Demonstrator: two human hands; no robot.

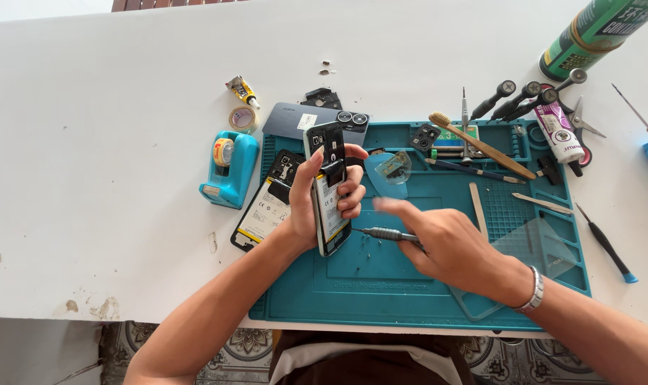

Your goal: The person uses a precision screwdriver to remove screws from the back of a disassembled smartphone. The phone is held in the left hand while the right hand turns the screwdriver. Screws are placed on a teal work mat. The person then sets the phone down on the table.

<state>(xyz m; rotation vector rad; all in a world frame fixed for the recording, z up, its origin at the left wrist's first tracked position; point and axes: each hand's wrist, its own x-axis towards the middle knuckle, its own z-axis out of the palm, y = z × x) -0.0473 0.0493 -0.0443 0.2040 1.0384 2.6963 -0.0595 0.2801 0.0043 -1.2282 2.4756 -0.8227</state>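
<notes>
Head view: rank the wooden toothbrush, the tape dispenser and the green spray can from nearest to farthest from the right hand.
Measured from the right hand:
1. Wooden toothbrush, just beyond it on the teal mat.
2. Tape dispenser, far left, off the mat on the white table.
3. Green spray can, top right corner; clearly last.

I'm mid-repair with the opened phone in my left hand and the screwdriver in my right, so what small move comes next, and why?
Probably bring the screwdriver tip up to the opened phone: the left hand holds it upright off the mat, while the right hand has the tool pointing at its lower edge.
</notes>
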